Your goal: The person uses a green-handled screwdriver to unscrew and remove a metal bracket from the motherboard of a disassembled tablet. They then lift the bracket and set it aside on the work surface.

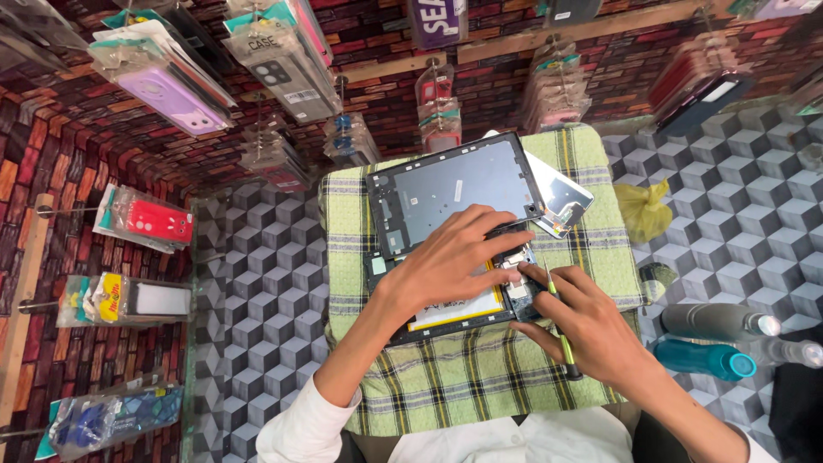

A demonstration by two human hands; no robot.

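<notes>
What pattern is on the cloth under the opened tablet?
Green plaid cloth, clearest in the head view.

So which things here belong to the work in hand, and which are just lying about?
In use: opened tablet, screwdriver in right hand, left hand pressing on the tablet, green plaid cloth under it.

Lying about: silver panel, yellow bag, bottles, hanging phone cases.

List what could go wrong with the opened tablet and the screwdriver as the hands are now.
1. The right hand holds a thin screwdriver with its tip at the tablet's exposed circuitry; a slip might scratch a part.
2. The left hand presses flat on the opened tablet, over its battery; hard pressure could stress it.
3. Any loose screws could vanish in the checked cloth.
</notes>
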